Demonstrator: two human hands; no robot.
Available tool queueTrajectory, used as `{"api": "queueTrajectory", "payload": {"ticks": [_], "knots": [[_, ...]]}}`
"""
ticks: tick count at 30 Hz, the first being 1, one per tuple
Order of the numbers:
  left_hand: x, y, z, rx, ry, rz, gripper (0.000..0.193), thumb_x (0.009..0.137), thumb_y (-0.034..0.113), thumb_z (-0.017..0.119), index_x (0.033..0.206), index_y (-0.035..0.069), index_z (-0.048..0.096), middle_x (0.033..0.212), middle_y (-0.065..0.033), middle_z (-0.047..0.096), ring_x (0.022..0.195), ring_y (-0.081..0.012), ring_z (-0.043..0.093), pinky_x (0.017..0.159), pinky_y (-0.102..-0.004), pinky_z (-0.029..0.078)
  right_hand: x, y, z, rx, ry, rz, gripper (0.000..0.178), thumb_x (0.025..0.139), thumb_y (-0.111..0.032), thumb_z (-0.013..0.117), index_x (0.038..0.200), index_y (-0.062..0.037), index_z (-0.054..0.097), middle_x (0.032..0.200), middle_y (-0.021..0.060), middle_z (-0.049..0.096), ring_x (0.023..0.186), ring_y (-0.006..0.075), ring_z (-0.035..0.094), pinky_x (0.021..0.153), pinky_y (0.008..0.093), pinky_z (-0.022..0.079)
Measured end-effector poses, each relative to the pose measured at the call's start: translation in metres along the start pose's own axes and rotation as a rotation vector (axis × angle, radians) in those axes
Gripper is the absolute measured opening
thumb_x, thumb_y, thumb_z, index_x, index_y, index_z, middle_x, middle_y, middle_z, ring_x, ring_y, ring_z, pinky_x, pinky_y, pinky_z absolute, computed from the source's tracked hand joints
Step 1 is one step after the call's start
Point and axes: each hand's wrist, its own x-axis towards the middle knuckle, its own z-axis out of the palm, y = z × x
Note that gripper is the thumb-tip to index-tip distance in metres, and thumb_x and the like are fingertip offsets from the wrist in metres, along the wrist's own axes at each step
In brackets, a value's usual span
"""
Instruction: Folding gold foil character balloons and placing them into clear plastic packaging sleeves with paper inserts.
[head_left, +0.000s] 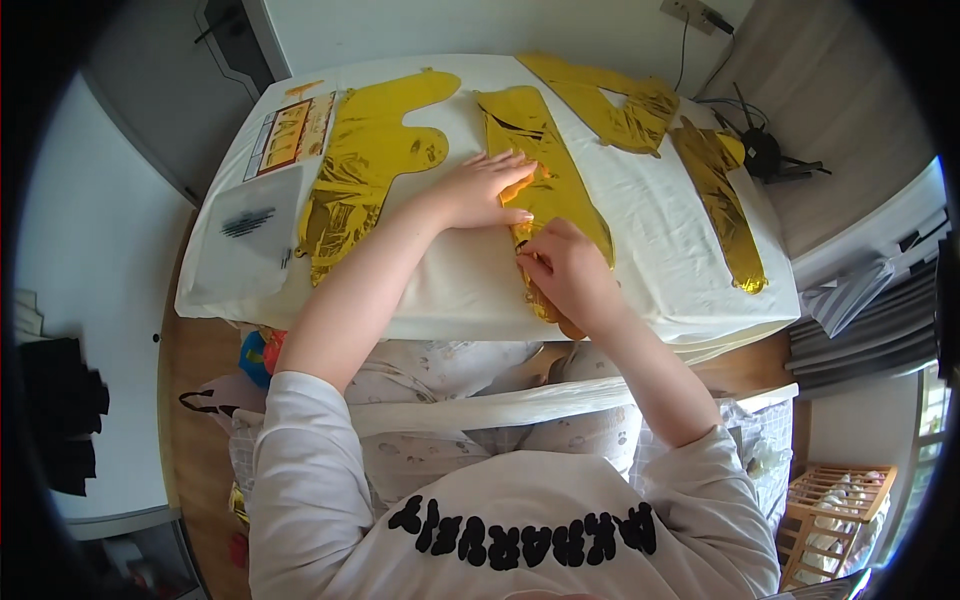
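A flat, uninflated gold foil balloon point(565, 200) lies in front of me near the middle of the table. My left hand point(485, 190) rests on its left side, open, with fingers stretched out and pressing the foil down. Lower on the same edge, my right hand point(572, 268) is closed, thumb and fingertips pinching the balloon's edge. The exact spot it grips is partly hidden by the fingers. Another flat gold balloon point(375, 140), with rounded lobes, lies to the left, partly behind my left forearm.
More flat gold balloons lie at the back, one with a triangular opening point(600, 98), and a narrow one point(715, 200) at the right. A printed card point(297, 132) and a translucent plastic bag point(245, 240) lie at the left. A black device point(762, 152) with cables stands beyond the right edge.
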Motion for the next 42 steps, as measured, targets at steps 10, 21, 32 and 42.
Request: {"api": "queueTrajectory", "payload": {"ticks": [10, 21, 32, 42], "knots": [[-0.001, -0.002, -0.001, -0.031, 0.005, 0.02, 0.091, 0.092, 0.056, 0.066, 0.164, 0.014, 0.029, 0.17, -0.017, 0.026, 0.159, -0.0285, 0.021, 0.129, -0.047, 0.017, -0.019, -0.003, -0.005, -0.365, 0.072, -0.346, 0.014, 0.084, -0.018, 0.079, 0.097, -0.0118, 0.078, 0.103, 0.0015, 0.069, 0.098, 0.0229, 0.064, 0.084, 0.0392, 0.052], [0.0, -0.004, 0.002, -0.013, 0.012, 0.03, 0.094, 0.093, 0.059, 0.064, 0.163, 0.007, 0.029, 0.17, -0.0172, 0.025, 0.159, -0.029, 0.021, 0.129, -0.0463, 0.016, -0.025, -0.006, -0.006, -0.478, 0.08, -0.384, 0.021, 0.086, -0.02, 0.076, 0.105, -0.011, 0.076, 0.11, -0.0003, 0.072, 0.111, 0.0206, 0.062, 0.098, 0.0416, 0.049], [0.0, 0.0, 0.003, 0.018, 0.007, 0.01, 0.095, 0.096, 0.061, 0.059, 0.163, 0.003, 0.025, 0.169, -0.0206, 0.026, 0.158, -0.0306, 0.021, 0.129, -0.045, 0.017, -0.034, -0.006, -0.011, -0.409, 0.005, -0.358, 0.031, 0.087, -0.023, 0.075, 0.115, -0.0081, 0.074, 0.116, 0.0019, 0.072, 0.107, 0.021, 0.064, 0.102, 0.044, 0.047], [-0.002, 0.001, 0.008, 0.087, 0.054, 0.023, 0.092, 0.098, 0.062, 0.055, 0.161, 0.002, 0.029, 0.169, -0.0197, 0.027, 0.158, -0.0309, 0.022, 0.129, -0.0434, 0.018, -0.036, -0.005, -0.013, -0.313, 0.017, -0.36, 0.035, 0.087, -0.021, 0.075, 0.117, -0.0054, 0.073, 0.119, 0.0047, 0.072, 0.104, 0.0234, 0.065, 0.098, 0.0423, 0.048]]}}
